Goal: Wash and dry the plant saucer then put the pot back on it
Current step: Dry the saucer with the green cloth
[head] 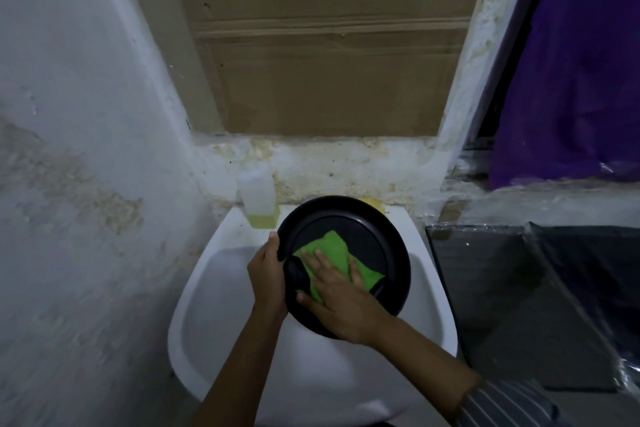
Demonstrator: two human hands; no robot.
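Here, saucer (374, 236) under right fingers (323, 262).

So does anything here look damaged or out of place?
The wall is patchy and flaking, worst along the ledge behind the sink. The window opening is covered with cardboard. Nothing looks spilled.

Two bare forearms reach in from the near edge. The left hand (266, 263) and its arm show no sleeve at all. The right hand (341, 305) has a bare wrist too; near the elbow sits a pushed-up sleeve (509, 406), dark grey with thin pale stripes.
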